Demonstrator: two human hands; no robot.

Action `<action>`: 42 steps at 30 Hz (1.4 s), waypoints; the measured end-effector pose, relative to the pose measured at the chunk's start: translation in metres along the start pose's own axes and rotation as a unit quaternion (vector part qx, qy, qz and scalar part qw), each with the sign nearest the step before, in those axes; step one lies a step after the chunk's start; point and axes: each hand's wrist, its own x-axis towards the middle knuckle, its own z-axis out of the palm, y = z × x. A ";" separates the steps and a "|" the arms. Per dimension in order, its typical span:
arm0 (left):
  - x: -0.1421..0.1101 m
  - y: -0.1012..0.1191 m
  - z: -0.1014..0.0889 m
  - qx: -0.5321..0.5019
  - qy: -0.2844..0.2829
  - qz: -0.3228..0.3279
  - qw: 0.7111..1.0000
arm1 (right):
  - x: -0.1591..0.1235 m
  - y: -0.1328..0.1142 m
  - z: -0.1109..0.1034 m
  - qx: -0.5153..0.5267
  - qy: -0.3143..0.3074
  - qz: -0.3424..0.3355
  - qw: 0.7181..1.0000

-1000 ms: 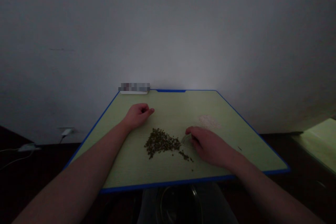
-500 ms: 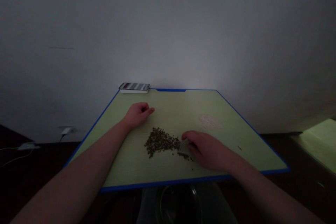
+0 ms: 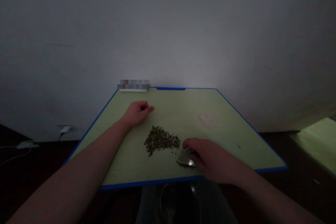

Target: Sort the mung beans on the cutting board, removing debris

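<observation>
My right hand [image 3: 206, 159] is closed on a clear, shiny half-round plate [image 3: 186, 156], its lower edge against the tabletop. A few dark green beans or seeds [image 3: 187, 166] lie along that edge. To its left is a larger loose pile of the same green-brown beans [image 3: 160, 140]. My left hand [image 3: 138, 112] rests on the table beyond that pile, fingers curled in, thumb pointing right. Nothing shows in its fingers. A flat patch of pale grains, like rice [image 3: 209, 120], lies farther back on the right.
The light table [image 3: 173, 105] has a blue edge and stands against a wall. A white box [image 3: 133, 90] with a blurred top sits at its far left corner. Below the near edge, a round clear-rimmed container [image 3: 178, 203] is between my legs. A dark sliver [image 3: 239, 146] lies at right.
My right hand has drawn the half-round plate toward the near edge, away from the large pile, with a few beans along it. My left hand stays in place.
</observation>
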 end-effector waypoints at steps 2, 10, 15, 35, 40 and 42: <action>0.000 0.000 0.000 -0.004 0.000 -0.003 1.000 | -0.004 -0.001 0.001 0.003 -0.001 0.008 1.000; -0.001 0.000 0.001 -0.015 0.000 -0.003 1.000 | -0.018 -0.006 0.005 0.031 -0.015 0.023 0.999; 0.000 -0.001 0.001 -0.010 0.000 0.001 1.000 | -0.029 -0.009 0.007 0.045 -0.028 0.012 0.999; 0.000 0.001 -0.001 0.004 0.000 0.007 1.000 | 0.031 -0.006 0.014 -0.032 0.058 -0.001 0.998; -0.001 0.002 -0.001 -0.002 0.000 0.006 1.000 | 0.037 -0.014 0.011 -0.030 0.016 -0.080 0.996; -0.001 0.002 -0.001 -0.007 -0.003 0.006 1.000 | 0.034 -0.018 0.011 -0.023 0.002 -0.086 0.996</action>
